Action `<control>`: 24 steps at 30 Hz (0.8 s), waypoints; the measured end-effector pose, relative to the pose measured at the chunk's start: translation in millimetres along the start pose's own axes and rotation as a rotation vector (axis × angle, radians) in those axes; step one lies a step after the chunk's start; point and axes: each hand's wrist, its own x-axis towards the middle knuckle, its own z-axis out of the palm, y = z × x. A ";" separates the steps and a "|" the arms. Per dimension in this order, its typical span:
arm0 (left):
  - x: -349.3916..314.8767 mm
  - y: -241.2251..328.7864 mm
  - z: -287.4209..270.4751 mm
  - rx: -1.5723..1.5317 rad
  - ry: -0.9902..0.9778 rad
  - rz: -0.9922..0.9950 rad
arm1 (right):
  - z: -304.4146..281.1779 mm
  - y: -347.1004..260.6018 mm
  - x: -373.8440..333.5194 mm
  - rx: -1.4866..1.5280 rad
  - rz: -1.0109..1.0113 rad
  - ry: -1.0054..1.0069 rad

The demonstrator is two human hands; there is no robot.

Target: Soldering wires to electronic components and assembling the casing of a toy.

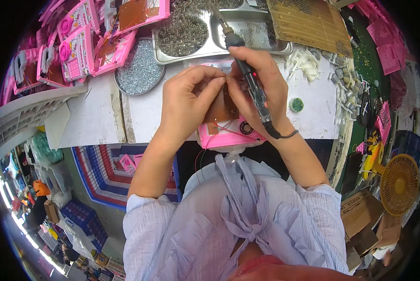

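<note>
A black corded soldering iron [253,86] lies across my right hand [266,77], its metal tip pointing up and away from me. The thumb and forefinger of that hand also come together near the fingers of my left hand [186,96]. My left hand is closed in a pinch; whatever is between its fingertips is too small to make out. Beneath both hands is a brown circuit board [219,110], partly hidden by them. It rests over an opened pink plastic housing [228,139] with thin wires and a round black part [245,126].
Beyond my hands, a metal tray [214,37] holds many small metal pieces. A round dish [142,70] of shiny small parts stands left of it, near piled pink housings [76,51]. White plastic pieces [303,65] and a small green-topped round item [296,105] lie at right.
</note>
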 end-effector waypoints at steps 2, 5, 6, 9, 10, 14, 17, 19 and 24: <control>6.7 -5.4 -3.0 0.116 -0.016 0.195 | -0.8 0.1 -0.2 0.009 -0.002 0.020; 8.9 3.9 -4.5 0.127 -0.072 0.153 | -5.9 -0.4 -4.3 0.003 0.017 0.009; 7.8 7.3 -5.8 0.108 -0.090 0.080 | -8.6 -2.0 -7.8 -0.030 0.020 -0.014; 5.7 1.2 -5.3 0.137 -0.126 0.083 | -18.8 -0.1 -22.4 -0.130 -0.018 -0.061; 5.3 2.1 -3.5 0.158 -0.126 0.081 | -19.3 6.0 -29.0 -0.162 -0.061 -0.060; 5.6 6.0 2.1 0.246 -0.128 0.094 | -16.2 15.9 -42.7 -0.231 -0.100 -0.036; 7.1 3.5 6.7 0.343 -0.145 0.111 | -17.3 14.8 -42.9 -0.156 -0.036 -0.023; 8.5 2.6 8.2 0.389 -0.151 0.106 | -26.2 13.5 -39.0 -0.184 -0.092 -0.039; 10.6 2.9 9.1 0.411 -0.151 0.076 | -64.3 17.0 -42.7 -0.044 -0.057 0.008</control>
